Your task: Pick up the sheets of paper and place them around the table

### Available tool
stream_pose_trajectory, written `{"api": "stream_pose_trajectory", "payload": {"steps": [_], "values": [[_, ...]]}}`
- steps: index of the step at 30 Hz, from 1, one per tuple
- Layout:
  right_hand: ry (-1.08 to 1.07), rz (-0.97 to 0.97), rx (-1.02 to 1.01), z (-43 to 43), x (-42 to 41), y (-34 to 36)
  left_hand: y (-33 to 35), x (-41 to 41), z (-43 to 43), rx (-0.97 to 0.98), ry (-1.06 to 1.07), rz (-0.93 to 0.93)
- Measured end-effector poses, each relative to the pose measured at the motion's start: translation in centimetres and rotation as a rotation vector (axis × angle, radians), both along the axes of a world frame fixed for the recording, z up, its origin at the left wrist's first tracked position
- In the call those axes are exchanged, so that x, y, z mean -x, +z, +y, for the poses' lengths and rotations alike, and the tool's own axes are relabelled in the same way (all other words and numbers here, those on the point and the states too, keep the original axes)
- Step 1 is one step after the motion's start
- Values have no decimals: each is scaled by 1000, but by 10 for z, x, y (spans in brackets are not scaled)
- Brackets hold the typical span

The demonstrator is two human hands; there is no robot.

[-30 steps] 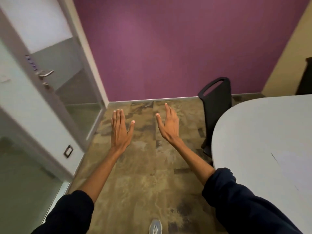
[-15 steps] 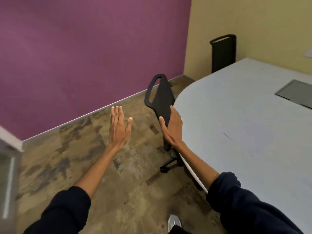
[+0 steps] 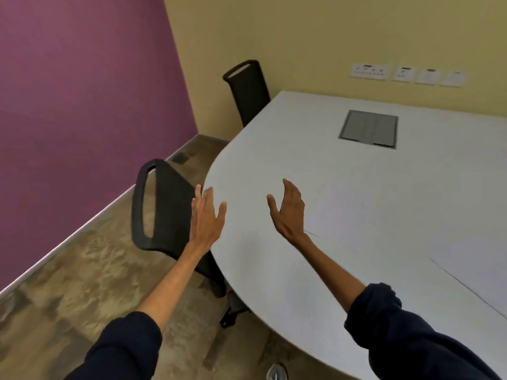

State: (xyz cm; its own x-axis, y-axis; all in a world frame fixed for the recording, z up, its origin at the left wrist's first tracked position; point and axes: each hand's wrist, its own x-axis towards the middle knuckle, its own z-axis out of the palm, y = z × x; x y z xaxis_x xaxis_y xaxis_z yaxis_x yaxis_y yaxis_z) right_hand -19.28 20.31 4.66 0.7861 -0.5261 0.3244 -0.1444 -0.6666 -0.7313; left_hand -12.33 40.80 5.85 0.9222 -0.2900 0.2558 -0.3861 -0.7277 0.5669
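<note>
**Head view: turned to the table, hands empty, paper not yet picked up**

Head cam, change first: a second ago the frame showed a door and the purple wall (image 3: 82, 105), with the table only at the right edge. Now the table (image 3: 301, 149) fills the right half, and both hands have come from over the floor (image 3: 68, 283) to its near rounded end. My read: the person has finished turning and is squaring up to the table. The pickup hasn't started.

Paper: white on a white top, so hard to see. Thin edge lines at lower right look like a sheet (image 3: 480, 264) lying flat. A faint paler patch at centre right, just right of the right hand, may be another, but I can't confirm it. Neither hand touches any paper.

Hands:
- left hand (image 3: 207, 218): centre frame, over the table's left rim, fingers straight and together, thumb out. Holding nothing.
- right hand (image 3: 288, 212): over the tabletop, palm turned inward, fingers slightly curved, thumb spread. Empty too. I can't tell if it hovers or touches the top.
- Both forearms are extended and the dark sleeves are pushed up.

Rest: the near chair (image 3: 164, 204) is tucked in at centre left, the far chair (image 3: 249, 89) at upper centre. Cable hatch (image 3: 369, 128) in the tabletop, upper right.
</note>
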Motion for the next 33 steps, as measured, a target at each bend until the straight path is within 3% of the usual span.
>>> {"api": "stream_pose_trajectory", "payload": {"steps": [13, 16, 20, 27, 33], "values": [[-428, 156, 38, -161, 19, -8, -10, -67, -191, -26, -431, 92], [-511, 205, 20, -183, 22, -15, -19, -77, -218, -43, -466, 200], [-586, 265, 13, -201, 21, -31, -35, -91, -249, -82, -535, 208], [-634, 411, -98, -223, 25, -72, -77, -102, -297, -178, -480, 330], [-599, 637, -182, -251, 22, -119, -129, -97, -317, -325, -362, 291]]}}
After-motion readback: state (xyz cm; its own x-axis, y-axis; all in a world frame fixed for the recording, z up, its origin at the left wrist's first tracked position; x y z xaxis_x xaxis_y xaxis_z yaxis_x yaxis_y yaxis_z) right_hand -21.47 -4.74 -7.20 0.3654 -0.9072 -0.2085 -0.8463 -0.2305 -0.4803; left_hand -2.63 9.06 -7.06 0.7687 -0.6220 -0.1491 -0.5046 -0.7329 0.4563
